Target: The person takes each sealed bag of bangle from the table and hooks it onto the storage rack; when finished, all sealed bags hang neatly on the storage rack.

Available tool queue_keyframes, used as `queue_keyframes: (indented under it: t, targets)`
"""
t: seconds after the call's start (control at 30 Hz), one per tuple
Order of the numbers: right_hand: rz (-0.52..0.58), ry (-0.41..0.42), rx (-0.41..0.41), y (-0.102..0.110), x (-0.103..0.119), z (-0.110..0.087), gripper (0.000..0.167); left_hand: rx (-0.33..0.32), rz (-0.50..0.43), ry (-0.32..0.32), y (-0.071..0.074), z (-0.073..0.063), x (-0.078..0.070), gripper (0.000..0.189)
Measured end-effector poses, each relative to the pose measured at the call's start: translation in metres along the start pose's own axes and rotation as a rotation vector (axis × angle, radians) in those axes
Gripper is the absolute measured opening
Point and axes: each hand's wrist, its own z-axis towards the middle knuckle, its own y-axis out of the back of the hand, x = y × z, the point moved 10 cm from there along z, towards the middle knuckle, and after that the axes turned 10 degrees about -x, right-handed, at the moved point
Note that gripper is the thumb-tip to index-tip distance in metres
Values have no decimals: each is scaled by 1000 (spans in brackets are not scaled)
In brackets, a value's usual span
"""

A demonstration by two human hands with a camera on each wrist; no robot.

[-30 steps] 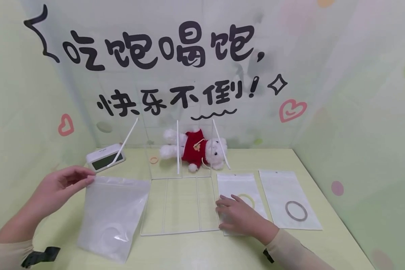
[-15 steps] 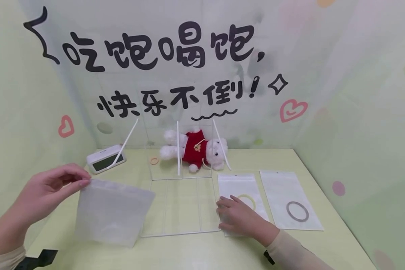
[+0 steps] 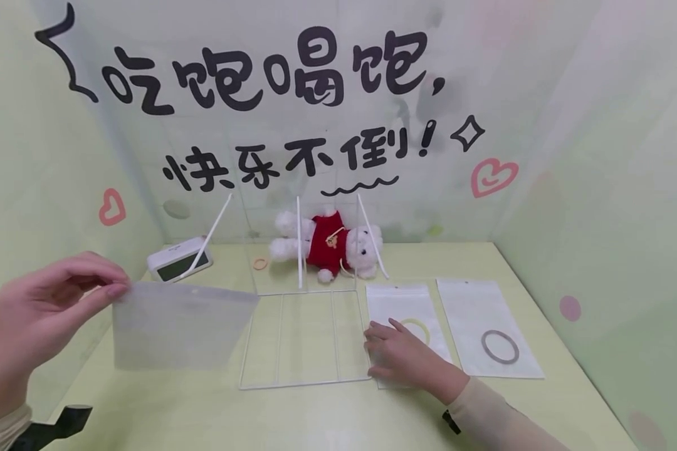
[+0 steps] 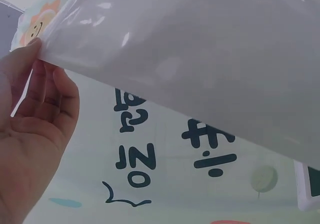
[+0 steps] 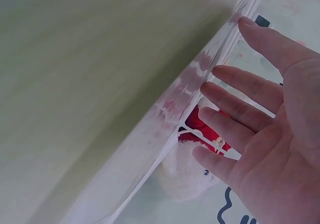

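Note:
My left hand (image 3: 56, 313) pinches the upper left corner of a frosted plastic zip bag (image 3: 180, 329) between thumb and fingertips. The bag hangs in the air above the left of the table; in the left wrist view its glossy sheet (image 4: 200, 59) fills the top. My right hand (image 3: 406, 360) rests over a second zip bag (image 3: 397, 300), fingers spread and fairly straight, fingertips at the bag's surface. A yellow ring (image 3: 423, 327) shows on that bag, partly hidden by the hand. Farther right lies a third zip bag (image 3: 468, 307) with a grey-brown ring (image 3: 500, 347).
A white wire rack (image 3: 304, 383) with upright prongs stands mid-table between the hands. Behind it lie a white plush bear (image 3: 327, 241) in a red sweater and a small orange ring (image 3: 260, 264). A white digital clock (image 3: 179, 258) sits at the back left. Printed walls enclose the table.
My left hand has moved left and slightly up, lifting the bag and tilting it so it looks shorter. The right hand has stayed on its bag.

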Motion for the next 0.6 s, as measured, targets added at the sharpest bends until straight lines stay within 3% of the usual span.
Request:
queue_keyframes:
  t: [0.13, 0.3, 0.6]
  targets:
    - [7, -7, 4, -2, 0, -1, 45, -57, -70, -9, 0, 5, -8, 19]
    - [12, -12, 3, -2, 0, -2, 44, -65, -122, -29, -4, 12, -16, 17]
    - [25, -32, 9, -4, -2, -2, 44, -112, -6, 11, 10, 16, -7, 17]
